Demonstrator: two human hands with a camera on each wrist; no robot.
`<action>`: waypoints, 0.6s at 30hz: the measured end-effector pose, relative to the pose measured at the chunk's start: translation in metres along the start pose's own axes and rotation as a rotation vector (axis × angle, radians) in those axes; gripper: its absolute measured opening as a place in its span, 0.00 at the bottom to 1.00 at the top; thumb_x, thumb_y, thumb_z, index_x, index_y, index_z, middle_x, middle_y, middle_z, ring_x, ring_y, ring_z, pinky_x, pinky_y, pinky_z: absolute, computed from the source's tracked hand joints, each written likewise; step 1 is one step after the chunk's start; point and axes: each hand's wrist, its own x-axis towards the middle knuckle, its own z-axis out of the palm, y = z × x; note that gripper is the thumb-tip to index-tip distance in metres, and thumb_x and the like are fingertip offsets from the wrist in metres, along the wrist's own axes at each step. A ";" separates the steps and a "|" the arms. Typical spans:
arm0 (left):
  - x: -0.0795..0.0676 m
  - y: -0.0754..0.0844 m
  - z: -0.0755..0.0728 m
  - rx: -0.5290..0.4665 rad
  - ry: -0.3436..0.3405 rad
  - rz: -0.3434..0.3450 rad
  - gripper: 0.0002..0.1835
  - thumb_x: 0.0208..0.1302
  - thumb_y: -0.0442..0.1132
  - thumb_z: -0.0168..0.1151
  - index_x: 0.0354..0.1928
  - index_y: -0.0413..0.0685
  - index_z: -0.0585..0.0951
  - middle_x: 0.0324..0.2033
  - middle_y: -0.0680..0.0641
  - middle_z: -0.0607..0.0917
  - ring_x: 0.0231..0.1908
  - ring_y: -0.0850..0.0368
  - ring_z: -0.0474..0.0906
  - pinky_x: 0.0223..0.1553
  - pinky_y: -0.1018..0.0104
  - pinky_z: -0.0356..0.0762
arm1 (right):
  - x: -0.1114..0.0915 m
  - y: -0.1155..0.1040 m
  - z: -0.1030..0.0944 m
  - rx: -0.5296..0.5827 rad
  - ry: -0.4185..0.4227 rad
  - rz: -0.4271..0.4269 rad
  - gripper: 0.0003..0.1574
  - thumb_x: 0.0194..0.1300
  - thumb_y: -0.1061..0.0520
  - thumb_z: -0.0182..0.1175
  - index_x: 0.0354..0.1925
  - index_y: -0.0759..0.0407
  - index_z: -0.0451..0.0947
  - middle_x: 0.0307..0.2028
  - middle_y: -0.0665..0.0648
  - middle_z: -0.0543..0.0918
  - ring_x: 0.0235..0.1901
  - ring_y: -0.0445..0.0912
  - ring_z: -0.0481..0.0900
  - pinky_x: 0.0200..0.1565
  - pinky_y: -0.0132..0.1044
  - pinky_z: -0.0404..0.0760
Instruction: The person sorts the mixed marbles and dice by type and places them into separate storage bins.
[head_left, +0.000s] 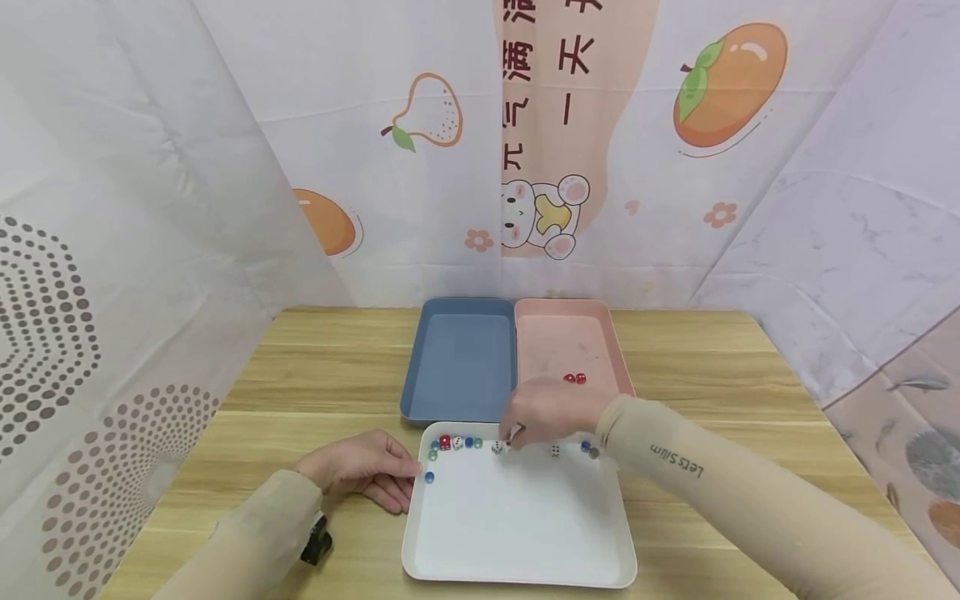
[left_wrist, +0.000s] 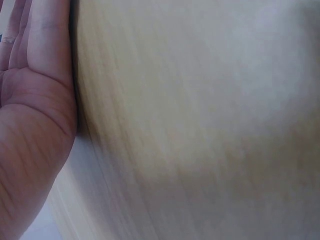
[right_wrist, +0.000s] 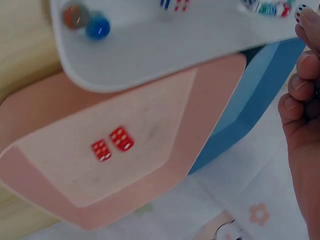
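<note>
White rectangular tray [head_left: 517, 529]; your right hand [head_left: 551, 408], 12 o'clock, pinches white cubic die [right_wrist: 301, 13]; left hand [head_left: 371, 468], 9 o'clock, relaxed; knuckle-knocks could scatter blue marbles [head_left: 469, 442]

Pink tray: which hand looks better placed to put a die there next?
The right hand, probably: it pinches a white die near the far rim of the white tray, beside the pink tray. The left hand, at the white tray's left rim, is farther away and shows no die.
</note>
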 end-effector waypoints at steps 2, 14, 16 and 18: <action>0.000 0.000 0.000 0.000 0.002 0.001 0.20 0.60 0.45 0.63 0.42 0.32 0.81 0.31 0.34 0.84 0.31 0.48 0.84 0.37 0.51 0.80 | -0.004 0.010 -0.005 0.027 0.048 0.029 0.05 0.56 0.55 0.67 0.34 0.46 0.86 0.29 0.36 0.82 0.29 0.27 0.75 0.35 0.23 0.75; -0.001 -0.001 0.002 -0.006 -0.002 0.004 0.18 0.61 0.43 0.62 0.41 0.32 0.82 0.31 0.34 0.84 0.31 0.48 0.84 0.37 0.51 0.80 | -0.024 0.063 -0.002 0.075 0.156 0.289 0.06 0.55 0.58 0.67 0.34 0.49 0.86 0.32 0.41 0.84 0.36 0.37 0.79 0.41 0.32 0.78; -0.001 -0.001 0.002 -0.007 -0.003 0.005 0.18 0.61 0.43 0.62 0.41 0.32 0.82 0.31 0.34 0.84 0.31 0.48 0.84 0.37 0.51 0.80 | -0.024 0.070 0.002 0.069 0.170 0.313 0.06 0.55 0.58 0.67 0.34 0.50 0.86 0.32 0.42 0.84 0.36 0.37 0.79 0.40 0.31 0.78; -0.001 -0.001 0.002 -0.003 -0.003 0.006 0.18 0.61 0.44 0.62 0.41 0.32 0.82 0.31 0.34 0.84 0.31 0.48 0.84 0.37 0.51 0.80 | -0.024 0.076 0.006 0.064 0.179 0.341 0.04 0.55 0.57 0.67 0.33 0.50 0.86 0.31 0.42 0.84 0.35 0.38 0.79 0.40 0.32 0.78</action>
